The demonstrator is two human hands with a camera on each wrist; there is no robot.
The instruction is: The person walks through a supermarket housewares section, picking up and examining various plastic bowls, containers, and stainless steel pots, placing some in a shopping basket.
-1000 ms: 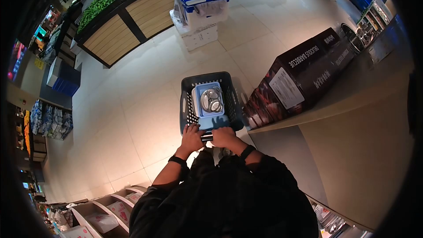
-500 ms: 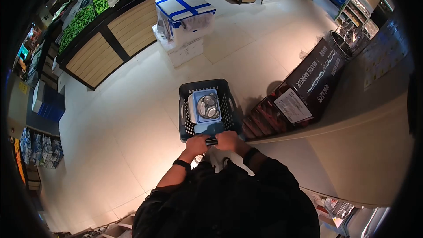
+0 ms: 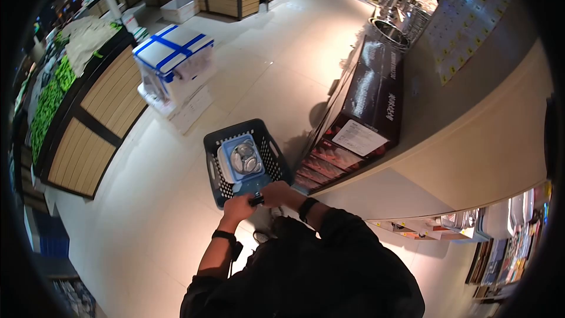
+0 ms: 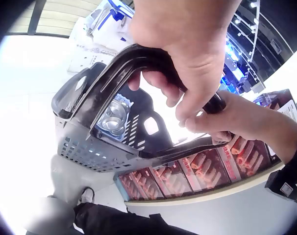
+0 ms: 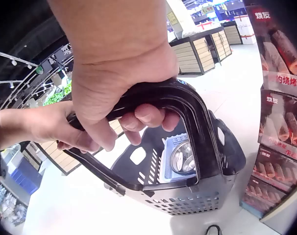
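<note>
"Basket (image 3: 212, 171) low in front of you, right? Start me from your far left."

"You have a wood-panelled stand (image 3: 112, 106) there, with green vegetables (image 3: 53, 91) on it. Its outer end fades into the dark rim of your head view, so I can't make out what lies there."

"What stands between that and your basket?"

"A white box (image 3: 176, 53) crossed with blue tape, ahead and to the left, apart from the basket. Its cloudy sides hide whatever it holds."

"And inside your basket?"

"You've got a blue tray (image 3: 228, 152) with a round metal dish (image 3: 245, 158) in it. The tray covers most of a pale container under it. Something bluish lies at the near end, but your hands and the handle (image 3: 257, 200) partly block it. I can't tell whether the basket's base touches the floor."

"How are you holding it?"

"Your left hand (image 3: 238, 206) has its fingers curled round the handle. Just beside it, your right hand (image 3: 275, 193) grips the same bar."

"Anything in your way on the right?"

"Dark cartons (image 3: 374, 91) stand close by the basket's right side, along a curved counter (image 3: 482, 112). Whether they touch the basket, I can't tell. Past the counter, the shelves (image 3: 512, 224) are cut off at the edge of your view."
</note>
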